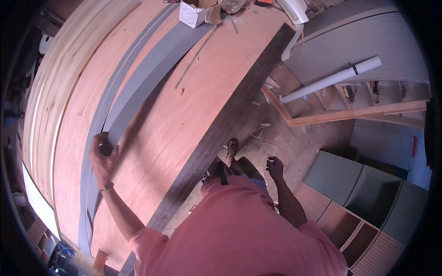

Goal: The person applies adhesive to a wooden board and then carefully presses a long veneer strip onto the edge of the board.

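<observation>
The left hand (103, 158), with a dark band (107, 186) around its wrist, is resting at the wide, flat, grey strip (147, 80), its thumb and fingers curving apart in a half-open C; whether they are pinching the strip, I cannot tell. That strip is lying lengthwise along the broad, pinkish, wood-faced worktop (184, 131), its far end running up to a small white cardboard box (191, 15). Narrow grey strips (120, 69) are lying just beside it, toward the long pale wooden planks (62, 76) at the left. The right hand (275, 168) is hanging well apart from the worktop, above the floor, its fingers loosely curled; I cannot tell whether they are holding anything. Beyond it, a long white tube (334, 80) is slanting near a wooden frame (340, 116), while grey-green cabinet panels (338, 170) are standing at the lower right
</observation>
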Demonstrator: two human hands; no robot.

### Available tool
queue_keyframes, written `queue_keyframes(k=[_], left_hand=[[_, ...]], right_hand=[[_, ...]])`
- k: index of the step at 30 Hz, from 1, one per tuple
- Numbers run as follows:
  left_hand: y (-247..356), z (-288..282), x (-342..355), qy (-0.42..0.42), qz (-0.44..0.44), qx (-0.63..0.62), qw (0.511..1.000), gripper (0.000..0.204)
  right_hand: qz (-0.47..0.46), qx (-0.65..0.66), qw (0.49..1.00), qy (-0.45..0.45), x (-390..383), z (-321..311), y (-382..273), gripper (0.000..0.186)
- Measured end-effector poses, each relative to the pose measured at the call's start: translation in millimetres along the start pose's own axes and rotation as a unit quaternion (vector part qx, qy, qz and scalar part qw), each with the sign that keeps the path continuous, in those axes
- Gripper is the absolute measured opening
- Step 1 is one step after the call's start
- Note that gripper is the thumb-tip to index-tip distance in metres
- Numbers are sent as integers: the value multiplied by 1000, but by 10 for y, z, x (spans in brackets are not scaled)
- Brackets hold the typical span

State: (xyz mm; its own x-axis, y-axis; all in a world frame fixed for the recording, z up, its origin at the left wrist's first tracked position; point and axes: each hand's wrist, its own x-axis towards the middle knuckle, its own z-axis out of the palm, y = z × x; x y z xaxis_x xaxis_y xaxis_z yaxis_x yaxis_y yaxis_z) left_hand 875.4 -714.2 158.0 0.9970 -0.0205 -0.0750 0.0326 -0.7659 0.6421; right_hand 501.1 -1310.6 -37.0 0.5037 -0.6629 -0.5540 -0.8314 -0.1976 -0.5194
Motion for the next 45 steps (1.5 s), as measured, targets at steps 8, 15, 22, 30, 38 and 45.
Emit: queue_keyframes(k=[8, 15, 22, 30, 38, 45], left_hand=[[-500, 583, 296, -24, -3, 13, 1000, 45], [-756, 487, 479, -93, -43, -60, 993, 42], [-915, 278, 908, -161, -74, -80, 981, 45], [-1050, 538, 767, -35, 72, 23, 997, 51], [-709, 703, 347, -27, 113, 38, 993, 46], [-660, 941, 216, -8, 78, 204, 976, 74]], right_hand=[[16, -42, 999, 1, -131, -42, 243, 28], [35, -36, 999, 5, -191, -36, 211, 32], [11, -27, 1000, -10, -176, 30, 309, 32], [7, -24, 1000, -15, -175, -41, 385, 32], [-1, -18, 1000, -24, -156, -64, 393, 28], [-8, -17, 999, -30, -77, 42, 184, 27]])
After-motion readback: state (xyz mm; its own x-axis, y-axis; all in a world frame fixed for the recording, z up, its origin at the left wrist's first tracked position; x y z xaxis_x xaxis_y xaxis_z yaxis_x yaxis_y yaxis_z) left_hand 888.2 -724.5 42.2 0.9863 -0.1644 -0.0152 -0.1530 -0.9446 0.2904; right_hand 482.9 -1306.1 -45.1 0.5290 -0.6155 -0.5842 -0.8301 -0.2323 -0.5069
